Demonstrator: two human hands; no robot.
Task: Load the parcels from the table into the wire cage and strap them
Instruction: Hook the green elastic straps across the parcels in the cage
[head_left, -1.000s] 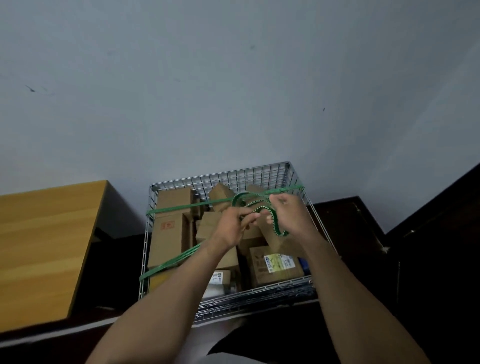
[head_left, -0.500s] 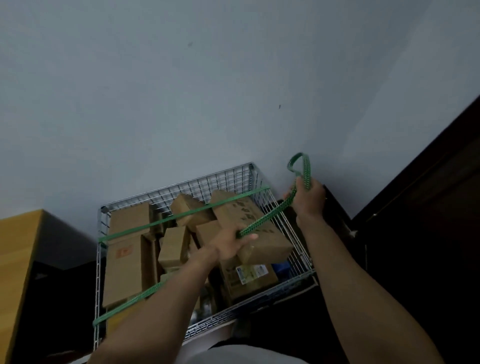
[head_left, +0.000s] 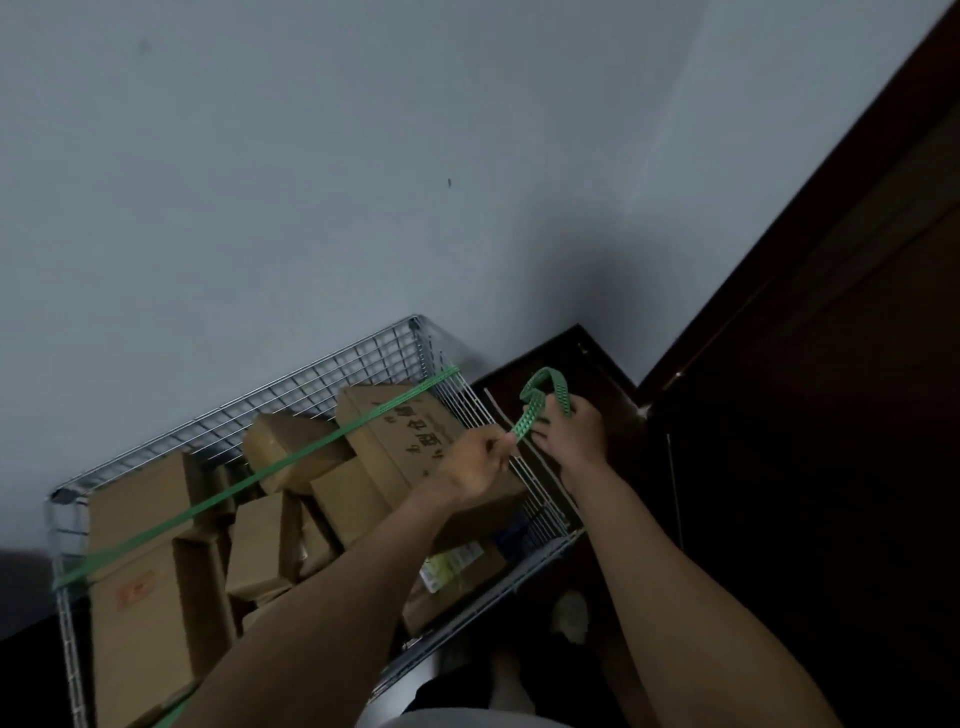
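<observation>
Left hand (head_left: 480, 458) pinched the green strap (head_left: 527, 421), right hand (head_left: 571, 434) gripped its loop mid-frame, seemingly to tension it over the cage (head_left: 332, 374).

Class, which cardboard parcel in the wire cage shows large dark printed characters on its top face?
The big parcel by the left hand, under the taut green strap; the others show plain tops or small labels.

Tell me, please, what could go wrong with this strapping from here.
The perforated strap end is only pinched by the left hand and looped in the right hand; it may slip and slacken. The large box lies tilted on other parcels, so it might shift.
</observation>
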